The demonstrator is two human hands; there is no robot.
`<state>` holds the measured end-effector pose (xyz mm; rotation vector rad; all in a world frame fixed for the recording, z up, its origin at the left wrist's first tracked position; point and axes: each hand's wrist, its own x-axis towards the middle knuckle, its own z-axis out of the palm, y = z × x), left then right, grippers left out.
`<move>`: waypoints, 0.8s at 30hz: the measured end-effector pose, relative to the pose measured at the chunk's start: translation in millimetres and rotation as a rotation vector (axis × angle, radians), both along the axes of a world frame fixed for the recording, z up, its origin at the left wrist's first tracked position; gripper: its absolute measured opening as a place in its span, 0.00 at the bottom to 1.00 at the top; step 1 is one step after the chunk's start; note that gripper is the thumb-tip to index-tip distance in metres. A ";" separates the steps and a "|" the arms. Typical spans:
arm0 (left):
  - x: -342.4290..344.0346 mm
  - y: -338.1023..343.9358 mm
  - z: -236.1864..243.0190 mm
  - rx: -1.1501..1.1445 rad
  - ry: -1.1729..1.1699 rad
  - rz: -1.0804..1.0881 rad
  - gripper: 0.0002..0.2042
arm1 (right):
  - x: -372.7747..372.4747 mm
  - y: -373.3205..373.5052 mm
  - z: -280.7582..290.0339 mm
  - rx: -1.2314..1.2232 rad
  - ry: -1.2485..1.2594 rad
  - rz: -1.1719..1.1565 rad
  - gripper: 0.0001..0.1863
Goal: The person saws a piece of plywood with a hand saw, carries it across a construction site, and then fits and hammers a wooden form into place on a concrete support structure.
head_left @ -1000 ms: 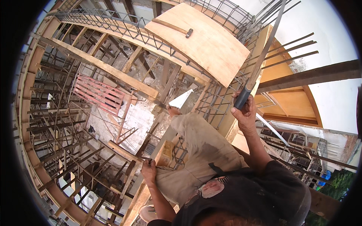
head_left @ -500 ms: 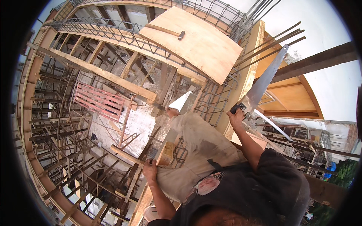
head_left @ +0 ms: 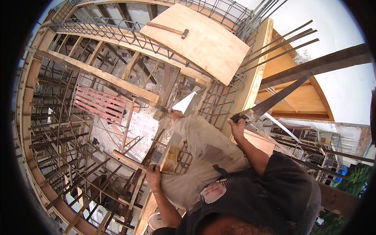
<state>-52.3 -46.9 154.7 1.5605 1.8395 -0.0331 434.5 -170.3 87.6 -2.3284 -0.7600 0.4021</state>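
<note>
My right hand [head_left: 237,129] is closed round the dark handle of a handsaw [head_left: 276,101]. Its long toothed blade points up and to the right, held in the air beyond the edge of a timber beam side. On the left, my left hand [head_left: 153,176] is low beside my bent knee, fingers curled in. A wooden batten [head_left: 129,159] runs up to those fingers; whether they grip it or something small is hidden. Far ahead of both hands, a hammer [head_left: 168,29] with a wooden handle lies on a sheet of plywood [head_left: 203,43].
Steel rebar cages [head_left: 221,100] run beside the plywood and near my legs. A long timber [head_left: 105,76] crosses over a deep drop with scaffold poles and a red slatted panel [head_left: 100,103] below. Several rebar ends [head_left: 291,43] and a dark beam [head_left: 317,64] jut out at right.
The handsaw has tipped clockwise, its tip now lower and farther right, and its blade looks darker. My right hand has shifted slightly left and down. My left hand stays by the knee.
</note>
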 end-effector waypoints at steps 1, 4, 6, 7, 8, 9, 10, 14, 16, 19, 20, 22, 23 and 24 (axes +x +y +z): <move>-0.2 0.1 0.9 -0.006 -0.043 -0.005 0.15 | 0.7 2.5 -5.5 0.057 0.124 -0.127 0.20; 7.0 4.5 8.4 -0.012 -0.078 -0.007 0.16 | 15.7 9.1 -16.9 0.016 0.181 -0.256 0.22; 8.1 4.2 11.8 -0.014 -0.054 0.005 0.16 | 23.0 29.8 6.6 -0.053 0.339 -0.247 0.22; 10.4 4.9 12.6 -0.020 -0.072 0.013 0.16 | 43.7 24.3 -23.0 -0.068 0.318 -0.215 0.24; 8.2 3.7 13.8 -0.024 -0.074 0.029 0.16 | 47.0 35.2 -23.7 -0.073 0.329 -0.209 0.24; 5.3 2.1 14.1 -0.026 -0.063 0.037 0.16 | 50.3 50.1 -19.4 -0.058 0.453 -0.239 0.25; 3.9 1.9 13.0 -0.017 -0.074 0.028 0.16 | 55.7 65.4 -16.2 -0.042 0.573 -0.273 0.26; 10.0 6.6 16.2 -0.025 -0.053 0.009 0.17 | 83.9 102.3 -37.0 -0.090 0.380 -0.317 0.27; 5.0 3.3 16.8 -0.051 -0.014 0.059 0.17 | 72.6 138.6 -8.1 -0.237 0.322 -0.322 0.29; 5.5 5.1 11.8 -0.067 0.001 0.023 0.17 | 86.5 145.3 -9.5 -0.303 0.408 -0.308 0.31; 5.9 4.1 12.8 -0.076 0.008 0.036 0.17 | 88.2 146.2 -9.8 -0.316 0.411 -0.296 0.31; 7.3 2.1 15.6 -0.063 0.014 0.035 0.17 | 93.6 144.2 -9.0 -0.531 0.266 -0.083 0.31; 7.4 1.7 14.7 -0.079 0.006 0.056 0.17 | 94.2 141.6 -13.8 -0.536 0.195 -0.036 0.30; 7.9 1.9 13.5 -0.085 0.004 0.064 0.17 | 98.0 137.8 -16.5 -0.542 0.191 -0.029 0.30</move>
